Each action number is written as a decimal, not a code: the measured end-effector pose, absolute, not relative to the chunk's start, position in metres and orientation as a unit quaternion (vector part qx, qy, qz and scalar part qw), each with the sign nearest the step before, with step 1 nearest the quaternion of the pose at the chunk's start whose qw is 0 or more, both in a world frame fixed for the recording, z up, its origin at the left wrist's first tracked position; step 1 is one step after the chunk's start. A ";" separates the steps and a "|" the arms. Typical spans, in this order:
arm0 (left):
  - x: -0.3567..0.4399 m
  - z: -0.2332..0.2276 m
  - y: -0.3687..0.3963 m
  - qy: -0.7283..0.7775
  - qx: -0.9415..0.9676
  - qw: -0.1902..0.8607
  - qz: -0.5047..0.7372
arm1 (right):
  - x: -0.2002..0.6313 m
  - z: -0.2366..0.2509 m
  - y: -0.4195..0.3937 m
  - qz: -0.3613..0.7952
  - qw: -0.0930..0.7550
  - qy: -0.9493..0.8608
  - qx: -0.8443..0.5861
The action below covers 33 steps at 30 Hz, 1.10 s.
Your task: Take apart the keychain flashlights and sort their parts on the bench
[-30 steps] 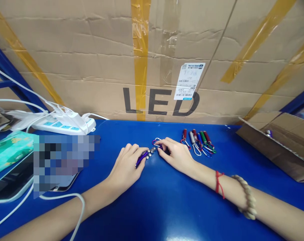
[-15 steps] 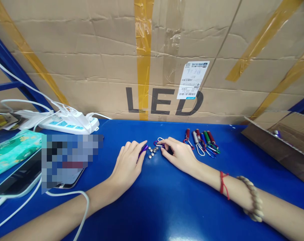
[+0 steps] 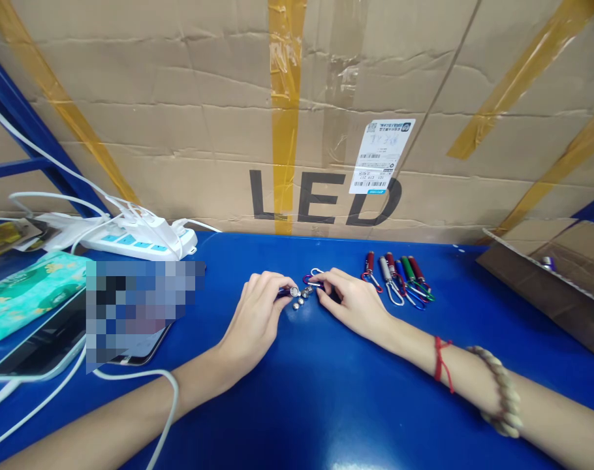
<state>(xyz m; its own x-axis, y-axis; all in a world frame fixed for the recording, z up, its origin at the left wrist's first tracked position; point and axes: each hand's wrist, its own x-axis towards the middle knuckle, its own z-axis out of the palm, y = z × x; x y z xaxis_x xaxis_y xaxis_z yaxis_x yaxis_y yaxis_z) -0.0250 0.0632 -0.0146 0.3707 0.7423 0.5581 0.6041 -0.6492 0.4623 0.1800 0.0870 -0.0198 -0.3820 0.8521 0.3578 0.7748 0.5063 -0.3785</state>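
My left hand (image 3: 256, 316) rests on the blue table and pinches a small purple flashlight tube (image 3: 283, 292) together with a silver button cell (image 3: 294, 291) at its fingertips. Several more button cells (image 3: 303, 297) lie loose between my hands. My right hand (image 3: 352, 301) lies to the right of the cells. Its fingers hold the flashlight's cap with a metal carabiner clip (image 3: 313, 277). The cap itself is mostly hidden under the fingers.
Several small keychain flashlights (image 3: 399, 277) in red, silver, blue and green lie right of my right hand. An open cardboard box (image 3: 551, 279) sits at far right. A power strip (image 3: 140, 239), phones (image 3: 42, 341), cables and a teal pack (image 3: 27, 292) lie left. A big LED carton (image 3: 297, 117) stands behind.
My left hand has drawn the purple tube in under its fingers and taken up a button cell at its fingertips. The right hand has barely moved.
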 end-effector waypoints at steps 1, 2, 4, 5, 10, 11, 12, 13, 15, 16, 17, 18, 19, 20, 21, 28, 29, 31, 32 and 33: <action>-0.025 -0.015 0.063 0.412 0.827 0.079 0.373 | 0.180 -0.020 0.087 0.074 0.260 -0.829 -0.490; -0.025 -0.016 0.063 0.417 0.833 0.061 0.359 | 0.180 -0.020 0.087 0.073 0.261 -0.829 -0.489; -0.025 -0.019 0.063 0.427 0.845 0.010 0.323 | 0.180 -0.019 0.088 0.072 0.262 -0.830 -0.486; -0.025 -0.020 0.063 0.429 0.850 -0.019 0.305 | 0.180 -0.019 0.088 0.071 0.262 -0.831 -0.485; -0.025 -0.024 0.061 0.420 0.859 -0.157 0.245 | 0.179 -0.019 0.088 0.070 0.260 -0.833 -0.483; -0.025 -0.023 0.060 0.418 0.859 -0.179 0.237 | 0.179 -0.019 0.088 0.071 0.260 -0.833 -0.482; -0.024 -0.023 0.059 0.416 0.857 -0.198 0.230 | 0.179 -0.019 0.088 0.071 0.260 -0.833 -0.482; -0.024 -0.022 0.058 0.414 0.855 -0.215 0.226 | 0.179 -0.020 0.088 0.071 0.260 -0.833 -0.482; -0.023 -0.020 0.057 0.413 0.849 -0.244 0.221 | 0.179 -0.020 0.087 0.071 0.259 -0.833 -0.485; -0.022 -0.019 0.056 0.413 0.846 -0.256 0.220 | 0.179 -0.020 0.087 0.071 0.258 -0.832 -0.486; -0.021 -0.018 0.055 0.413 0.843 -0.267 0.218 | 0.179 -0.020 0.087 0.071 0.257 -0.831 -0.488; -0.021 -0.018 0.054 0.412 0.842 -0.276 0.213 | 0.179 -0.020 0.087 0.072 0.257 -0.831 -0.488; -0.021 -0.018 0.054 0.412 0.841 -0.284 0.208 | 0.179 -0.020 0.087 0.073 0.257 -0.831 -0.488; -0.020 -0.018 0.054 0.412 0.841 -0.289 0.200 | 0.179 -0.020 0.087 0.073 0.257 -0.831 -0.488; -0.020 -0.019 0.054 0.413 0.843 -0.289 0.190 | 0.179 -0.020 0.087 0.073 0.257 -0.831 -0.488; -0.021 -0.018 0.061 0.523 0.842 -0.076 0.108 | 0.179 -0.019 0.087 0.068 0.254 -0.831 -0.490; -0.021 -0.017 0.062 0.538 0.834 -0.034 0.117 | 0.179 -0.019 0.087 0.068 0.253 -0.831 -0.490; -0.021 -0.014 0.062 0.546 0.826 0.024 0.141 | 0.179 -0.019 0.087 0.071 0.251 -0.832 -0.490; -0.020 -0.012 0.061 0.544 0.824 0.039 0.151 | 0.179 -0.018 0.087 0.071 0.250 -0.832 -0.490; -0.020 -0.011 0.061 0.543 0.823 0.046 0.159 | 0.179 -0.018 0.087 0.070 0.248 -0.832 -0.490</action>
<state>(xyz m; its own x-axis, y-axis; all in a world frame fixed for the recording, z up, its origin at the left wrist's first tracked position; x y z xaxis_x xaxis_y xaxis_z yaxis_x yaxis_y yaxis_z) -0.0202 0.0611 -0.0113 0.3602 0.9084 0.2121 0.8792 -0.4066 0.2485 0.1795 0.0866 -0.0182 -0.3957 0.8513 0.3445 0.7814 0.5092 -0.3607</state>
